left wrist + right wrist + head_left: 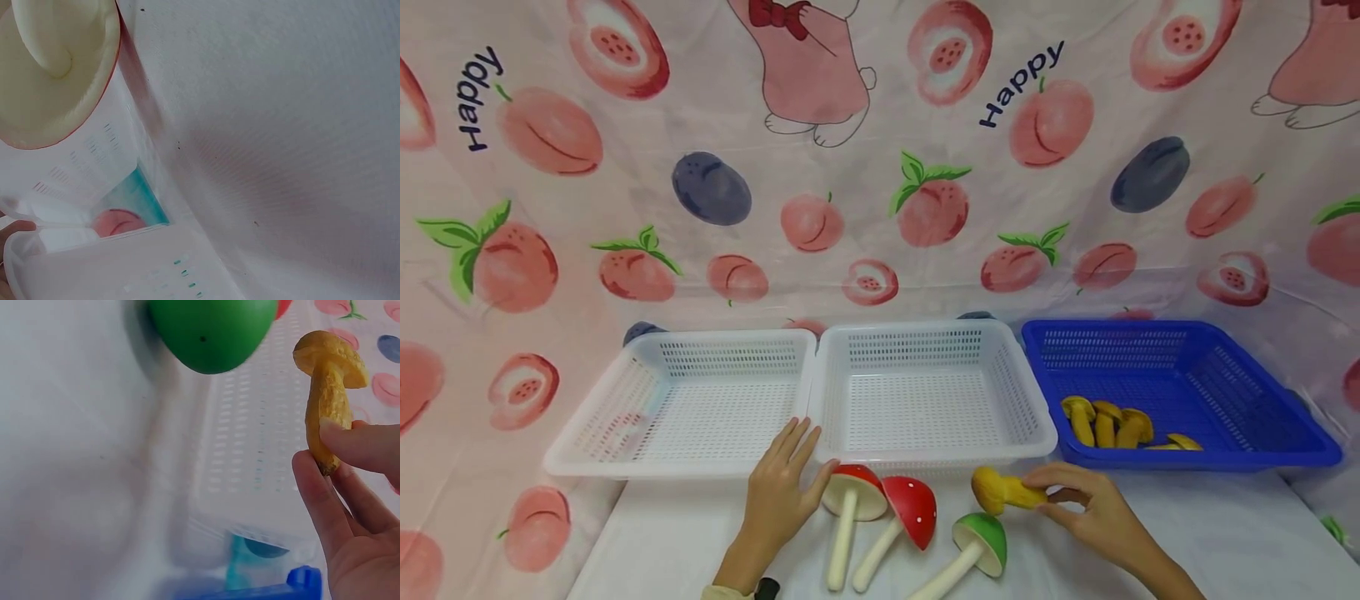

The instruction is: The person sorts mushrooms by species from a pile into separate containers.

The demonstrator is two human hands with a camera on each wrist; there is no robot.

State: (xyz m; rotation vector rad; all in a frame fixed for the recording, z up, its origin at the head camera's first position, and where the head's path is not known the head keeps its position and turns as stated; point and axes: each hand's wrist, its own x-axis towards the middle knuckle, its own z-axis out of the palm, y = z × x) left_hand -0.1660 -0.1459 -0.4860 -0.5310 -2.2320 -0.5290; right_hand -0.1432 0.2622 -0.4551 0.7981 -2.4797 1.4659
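Observation:
Between thumb and fingers, my right hand (1093,508) pinches a yellow toy mushroom (1000,490) by its stem, cap pointing left. In the right wrist view that mushroom (328,394) is held cap up, near the white basket's side. My left hand (778,487) has its fingers stretched out at the front rim of the white baskets, thumb beside a red-capped mushroom (850,500). A second red-capped mushroom (912,510) lies to the right of it. Just below the held mushroom is a green-capped mushroom (981,542) with a white stem.
A left white basket (617,467), a middle white basket (940,458) and a blue basket (1210,458) stand in a row. Several yellow mushrooms (1105,425) lie in the blue one. Behind them hangs a fruit-printed cloth (850,183); a white cloth (662,542) covers the table.

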